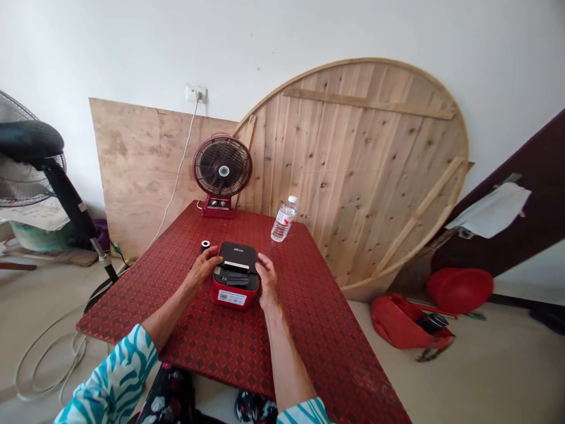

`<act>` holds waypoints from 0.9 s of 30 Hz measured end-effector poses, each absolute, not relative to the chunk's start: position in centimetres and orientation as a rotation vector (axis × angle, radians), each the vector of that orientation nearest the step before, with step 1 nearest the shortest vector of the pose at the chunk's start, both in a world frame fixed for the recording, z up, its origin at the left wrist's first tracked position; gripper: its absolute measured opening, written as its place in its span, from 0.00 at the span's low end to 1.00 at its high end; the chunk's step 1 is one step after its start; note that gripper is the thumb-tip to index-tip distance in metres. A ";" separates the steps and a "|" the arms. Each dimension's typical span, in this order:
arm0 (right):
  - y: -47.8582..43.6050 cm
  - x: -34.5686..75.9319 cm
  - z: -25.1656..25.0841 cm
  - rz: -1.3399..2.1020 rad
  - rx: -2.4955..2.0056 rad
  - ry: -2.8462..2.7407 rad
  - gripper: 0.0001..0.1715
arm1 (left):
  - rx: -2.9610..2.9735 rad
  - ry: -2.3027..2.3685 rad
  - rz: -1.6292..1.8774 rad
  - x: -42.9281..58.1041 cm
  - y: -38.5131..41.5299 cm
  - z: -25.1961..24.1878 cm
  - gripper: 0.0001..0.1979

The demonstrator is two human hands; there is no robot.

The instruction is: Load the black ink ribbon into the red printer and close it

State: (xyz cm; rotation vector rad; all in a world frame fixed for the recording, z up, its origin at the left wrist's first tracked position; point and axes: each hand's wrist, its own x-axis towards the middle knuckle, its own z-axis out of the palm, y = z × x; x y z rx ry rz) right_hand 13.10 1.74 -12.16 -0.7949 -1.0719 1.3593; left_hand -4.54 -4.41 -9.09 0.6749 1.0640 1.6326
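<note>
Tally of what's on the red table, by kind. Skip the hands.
Table fan: 1
Water bottle: 1
Small dark roll: 1
Red-and-black device, touched by left hand and right hand: 1
Total: 4

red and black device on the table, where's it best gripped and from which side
Probably by its red side walls, one hand from each side: the red and black device sits flat and boxy, and the left hand and right hand rest against those sides.

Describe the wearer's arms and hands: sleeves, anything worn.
Both forearms are bare. The left sleeve is turquoise fabric with white wavy stripes; the right sleeve shows the same print. The left hand and right hand wear no gloves or watch.
</note>
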 end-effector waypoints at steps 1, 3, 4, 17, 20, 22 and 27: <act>1.7 13.2 -12.2 1.344 -0.796 -1.104 0.28 | 0.642 1.052 1.623 -4.4 -4.3 -9.1 0.31; 1.6 13.4 -12.2 1.324 -0.794 -1.156 0.29 | 0.631 1.085 1.632 -4.1 -4.4 -9.2 0.32; 1.5 13.4 -12.1 1.320 -0.793 -1.170 0.30 | 0.639 1.087 1.640 -4.0 -4.5 -9.3 0.32; 1.0 11.8 -15.5 1.261 -0.913 -1.006 0.30 | 0.809 0.768 1.552 -4.5 -5.7 -11.0 0.39; 1.3 11.9 -16.1 1.265 -0.945 -0.984 0.30 | 0.788 0.788 1.524 -4.4 -5.7 -11.0 0.41; 1.5 11.9 -16.3 1.269 -0.944 -0.984 0.30 | 0.763 0.817 1.526 -4.3 -5.8 -11.1 0.41; 1.4 11.9 -16.3 1.271 -0.958 -1.013 0.31 | 0.740 0.890 1.549 -4.1 -6.0 -11.0 0.39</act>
